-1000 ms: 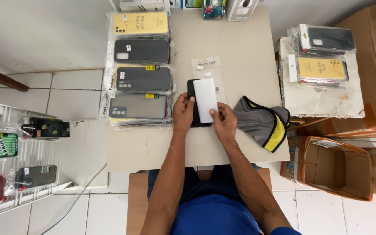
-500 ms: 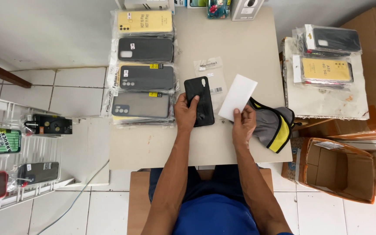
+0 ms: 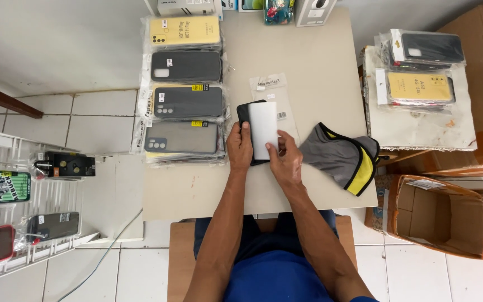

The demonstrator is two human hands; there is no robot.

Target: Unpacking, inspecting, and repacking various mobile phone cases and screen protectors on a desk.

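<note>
Fingers of the left hand (image 3: 240,146) are curled on the left edge of a black phone case (image 3: 245,112); fingers of the right hand (image 3: 286,159) pinch the lower edge of a white card (image 3: 263,130) that lies flat over the case. Both hands are closed on their things, not spread. Case and card sit together near the middle of the beige table (image 3: 320,61), just above the person's wrists.

Progress, judged from the layout: card is placed on the case and roughly squared with it, though the case's top left corner and left edge show past it. Whether the card is inside the case or only resting on top cannot be told. A clear plastic sleeve (image 3: 272,89) lies flat on the table, partly under the case, and looks empty, so bagging appears not yet done.

Counts:
- 1 black phone case in hand, 1 white card, 1 clear sleeve.
- 4 bagged cases in a column on the left of the table (image 3: 184,84): 1 yellow at the top, 3 dark below. More may lie beneath; cannot tell.
- 1 grey and yellow cloth (image 3: 342,159) just right of the right hand.
- 2 bagged cases visible on the side stand at right (image 3: 420,84): 1 dark, 1 yellow.
- 1 open cardboard box (image 3: 440,223) on the floor, lower right.
- 1 white wire rack (image 3: 23,212) at left holding several more cases.
</note>
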